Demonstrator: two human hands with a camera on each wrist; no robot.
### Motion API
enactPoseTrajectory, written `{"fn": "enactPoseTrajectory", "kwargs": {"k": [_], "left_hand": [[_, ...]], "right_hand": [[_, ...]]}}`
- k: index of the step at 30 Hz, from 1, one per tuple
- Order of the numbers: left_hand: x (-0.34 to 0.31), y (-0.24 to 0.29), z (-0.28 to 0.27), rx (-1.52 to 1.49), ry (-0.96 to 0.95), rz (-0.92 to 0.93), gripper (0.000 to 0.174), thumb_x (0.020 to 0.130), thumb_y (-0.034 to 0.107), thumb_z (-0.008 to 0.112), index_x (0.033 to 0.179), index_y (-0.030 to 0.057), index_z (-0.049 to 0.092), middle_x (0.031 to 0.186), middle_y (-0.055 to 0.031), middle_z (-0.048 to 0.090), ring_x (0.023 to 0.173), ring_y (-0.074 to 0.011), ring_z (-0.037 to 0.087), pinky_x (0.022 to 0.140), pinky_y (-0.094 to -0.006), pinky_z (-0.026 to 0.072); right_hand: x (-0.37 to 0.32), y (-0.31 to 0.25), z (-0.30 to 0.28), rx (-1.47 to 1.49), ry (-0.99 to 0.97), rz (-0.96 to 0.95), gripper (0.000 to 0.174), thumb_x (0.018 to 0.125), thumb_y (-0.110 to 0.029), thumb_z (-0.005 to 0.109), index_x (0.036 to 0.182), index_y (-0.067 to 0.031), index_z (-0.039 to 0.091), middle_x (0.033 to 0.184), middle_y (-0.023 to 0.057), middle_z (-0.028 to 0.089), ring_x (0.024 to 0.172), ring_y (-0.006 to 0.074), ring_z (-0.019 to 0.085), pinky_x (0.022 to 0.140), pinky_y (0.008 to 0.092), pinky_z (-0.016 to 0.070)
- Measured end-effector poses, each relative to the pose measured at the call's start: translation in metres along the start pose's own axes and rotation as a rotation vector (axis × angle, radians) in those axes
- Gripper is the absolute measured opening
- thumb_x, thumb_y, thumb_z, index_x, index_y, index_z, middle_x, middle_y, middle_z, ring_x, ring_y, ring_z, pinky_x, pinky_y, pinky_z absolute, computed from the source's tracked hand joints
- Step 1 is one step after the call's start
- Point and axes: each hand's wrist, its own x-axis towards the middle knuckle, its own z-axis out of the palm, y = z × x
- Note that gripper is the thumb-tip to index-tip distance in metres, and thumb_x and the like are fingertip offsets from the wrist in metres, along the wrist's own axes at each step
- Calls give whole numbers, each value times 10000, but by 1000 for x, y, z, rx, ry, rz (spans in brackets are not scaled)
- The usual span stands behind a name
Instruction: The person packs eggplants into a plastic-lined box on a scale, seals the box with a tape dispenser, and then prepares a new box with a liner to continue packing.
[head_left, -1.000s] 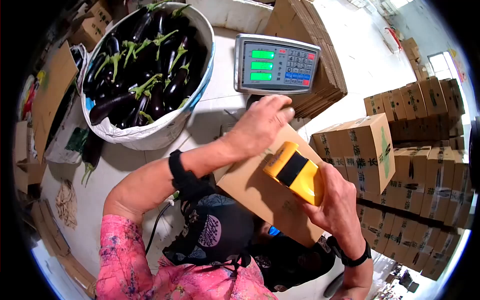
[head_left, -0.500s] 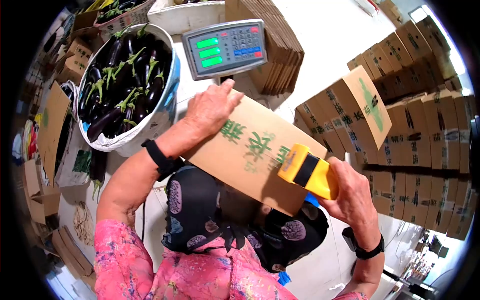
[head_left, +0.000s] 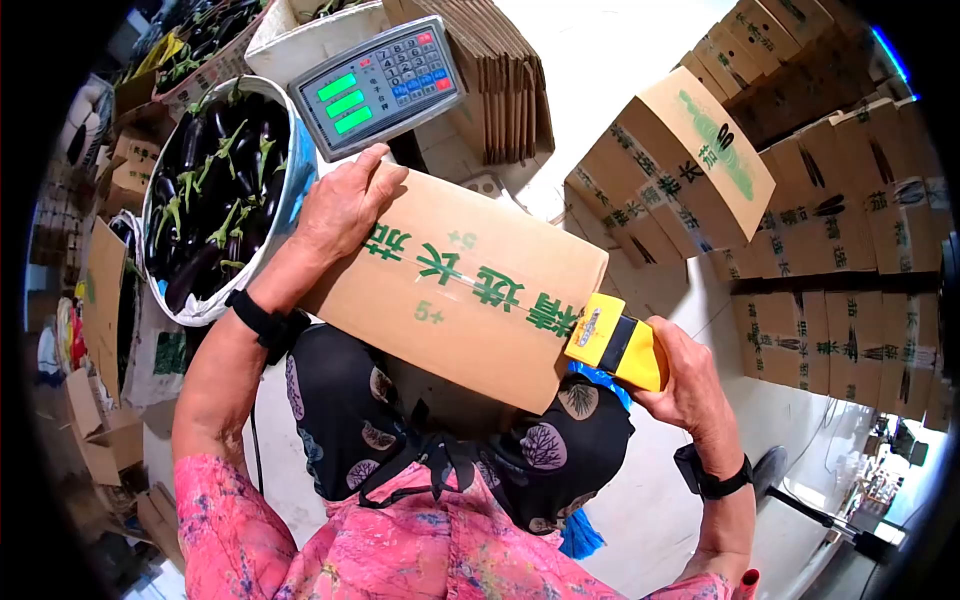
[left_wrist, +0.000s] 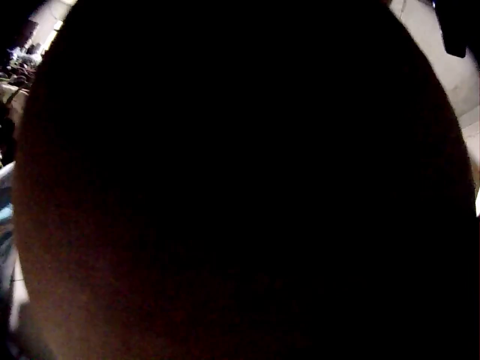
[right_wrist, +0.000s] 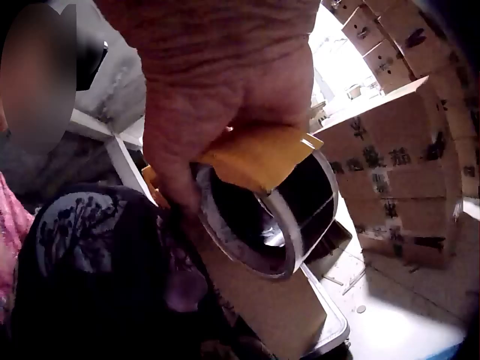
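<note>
A closed cardboard box (head_left: 400,290) with green printed characters lies across the person's lap, tilted in the head view. The left hand (head_left: 343,207) grips its far left end, fingers bent at the corner. At the opposite end, the right hand (head_left: 690,375) holds a yellow tape dispenser (head_left: 642,366) with a black band, its front right at the box edge. Clear tape runs along the seam between the printed characters. A wide tape roll (right_wrist: 291,244) shows under the dispenser in the right wrist view. The left wrist view is almost wholly dark.
A lined tub of eggplants (head_left: 218,190) stands at the left. Behind the box is a scale display (head_left: 378,88) with green readouts, beside folded flat cartons (head_left: 500,85). Packed cartons (head_left: 690,165) are stacked to the right.
The dispenser has travelled along the box's top to its right end, with printed characters now showing behind it. The left hand has come down onto the box's left end. The head view has shifted.
</note>
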Motion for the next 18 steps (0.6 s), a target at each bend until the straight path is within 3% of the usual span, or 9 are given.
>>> {"fn": "enactPoseTrajectory", "kwargs": {"k": [4,8,11,16,18], "left_hand": [[3,-1,2,-22,9,22,579,968,505,503,1358,79,527,1167,-228,655,1079,-407,622,910,-467,483],[4,0,3,-45,15,18,569,980,502,488,1349,72,534,1129,-228,671,1059,-411,634,907,-462,492],[7,-3,4,-57,24,23,548,988,487,481,1340,70,537,1098,-236,677,1041,-418,640,894,-457,498],[6,0,2,-48,28,31,482,984,426,516,1318,80,544,1073,-236,677,1020,-427,638,864,-461,499],[5,2,3,-70,10,44,445,980,385,535,1302,79,550,1049,-246,675,1000,-429,641,846,-468,497]], "right_hand": [[-7,22,22,148,-1,5,566,705,-183,828,1162,-56,520,970,197,667,849,377,688,732,415,561],[-18,56,87,319,124,-32,652,719,-161,820,1230,-59,428,967,199,660,862,382,687,738,395,551],[-31,78,118,377,141,31,651,715,-170,824,1226,-59,434,978,199,661,882,396,680,768,405,548],[-83,108,140,215,71,215,557,741,-217,783,1182,-58,483,1022,217,643,951,412,649,803,434,544],[-85,101,125,120,35,197,602,723,-215,800,1207,-61,477,1024,211,653,941,421,652,808,443,547]]}}
